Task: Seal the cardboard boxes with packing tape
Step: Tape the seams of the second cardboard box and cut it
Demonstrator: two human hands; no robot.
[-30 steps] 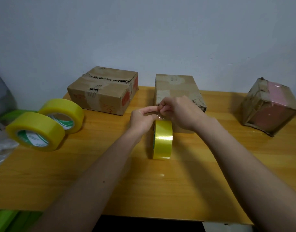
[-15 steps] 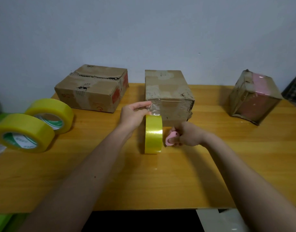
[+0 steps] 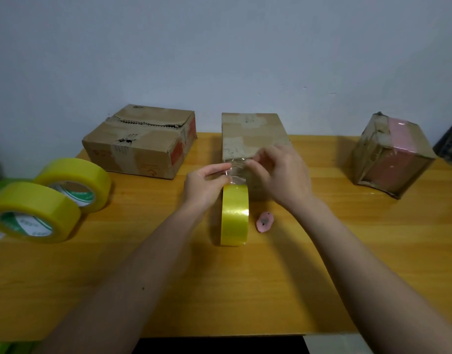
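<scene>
Head view: the left hand (image 3: 203, 186) and right hand (image 3: 281, 175) both pinch the clear tape strip (image 3: 236, 171) pulled up from the yellow tape roll (image 3: 234, 215), standing on edge mid-table (image 3: 245, 290). The middle cardboard box (image 3: 250, 135) sits just behind, at the far edge.

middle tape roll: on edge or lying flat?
On edge. The tape roll stands on its rim on the table, yellow band facing the camera, core hidden.

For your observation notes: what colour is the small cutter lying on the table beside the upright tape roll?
Pink cutter, seen best in the head view.
</scene>
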